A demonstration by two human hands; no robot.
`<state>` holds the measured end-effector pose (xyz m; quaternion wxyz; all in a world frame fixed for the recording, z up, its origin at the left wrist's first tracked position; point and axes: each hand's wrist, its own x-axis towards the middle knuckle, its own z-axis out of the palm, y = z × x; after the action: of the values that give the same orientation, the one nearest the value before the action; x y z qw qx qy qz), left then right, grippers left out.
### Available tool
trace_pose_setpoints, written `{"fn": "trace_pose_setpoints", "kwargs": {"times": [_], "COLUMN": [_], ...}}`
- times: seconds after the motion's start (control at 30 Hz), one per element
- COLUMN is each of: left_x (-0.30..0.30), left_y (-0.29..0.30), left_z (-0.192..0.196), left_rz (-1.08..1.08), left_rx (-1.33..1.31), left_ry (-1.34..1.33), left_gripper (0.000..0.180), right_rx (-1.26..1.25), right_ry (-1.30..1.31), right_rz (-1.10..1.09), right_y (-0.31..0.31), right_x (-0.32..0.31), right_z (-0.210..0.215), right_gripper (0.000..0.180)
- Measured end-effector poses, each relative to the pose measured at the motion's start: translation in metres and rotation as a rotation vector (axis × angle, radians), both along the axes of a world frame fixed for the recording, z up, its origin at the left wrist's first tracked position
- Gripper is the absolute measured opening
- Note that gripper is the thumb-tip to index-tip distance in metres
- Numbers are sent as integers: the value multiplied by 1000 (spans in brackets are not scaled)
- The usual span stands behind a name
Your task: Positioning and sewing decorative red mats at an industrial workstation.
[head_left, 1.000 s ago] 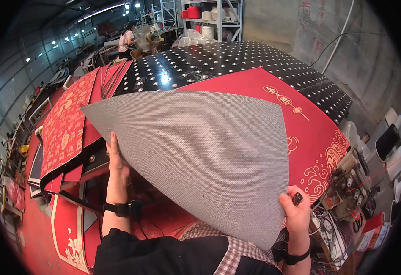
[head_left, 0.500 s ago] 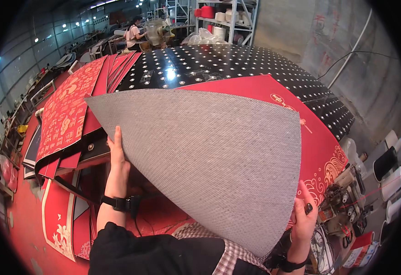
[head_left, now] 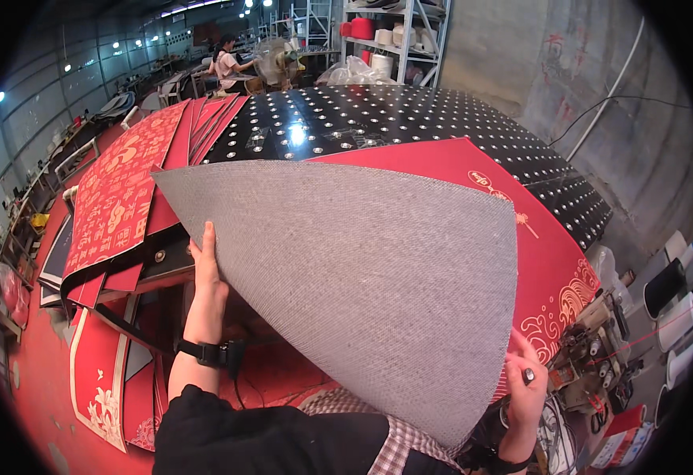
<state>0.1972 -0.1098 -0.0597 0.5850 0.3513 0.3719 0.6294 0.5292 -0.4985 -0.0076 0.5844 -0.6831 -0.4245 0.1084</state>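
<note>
At 9 o'clock a stack of red printed mats (head_left: 125, 190) lies fanned across the left end of the black work table (head_left: 410, 119), whose top is studded with rows of small metal balls. Just right of the stack, the left hand (head_left: 208, 273) is raised with its fingers straight and pressed flat against the edge of the folded-over mat's grey woven backing (head_left: 362, 277); whether the thumb pinches the mat from behind cannot be told. A black wristband (head_left: 204, 352) sits on that forearm. The grey backing fills the centre, rising to 12 o'clock, and the same mat's red gold-patterned face (head_left: 552, 253) lies on the table at 3 o'clock. At 5 o'clock the right hand (head_left: 525, 380) is closed on the mat's lower corner, fingers curled around its edge. Just beside it at 4 o'clock stands a sewing machine (head_left: 592, 348), with thread cones (head_left: 671, 285) farther right.
</note>
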Motion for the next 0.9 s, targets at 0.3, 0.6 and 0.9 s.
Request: {"fn": "trace_pose_setpoints", "kwargs": {"times": [0.3, 0.6, 0.9], "left_x": [-2, 2, -9], "left_y": [0, 2, -5], "left_z": [1, 0, -2], "left_rz": [3, 17, 20], "left_rx": [15, 26, -3], "left_ry": [10, -12, 7], "left_gripper": [91, 91, 92], "right_rx": [-16, 49, 111], "right_ry": [347, 302, 423], "right_rz": [-55, -183, -489], "right_y": [-7, -39, -71], "right_x": [-7, 14, 9], "right_z": [6, -36, -82], "right_gripper": [30, 16, 13]}}
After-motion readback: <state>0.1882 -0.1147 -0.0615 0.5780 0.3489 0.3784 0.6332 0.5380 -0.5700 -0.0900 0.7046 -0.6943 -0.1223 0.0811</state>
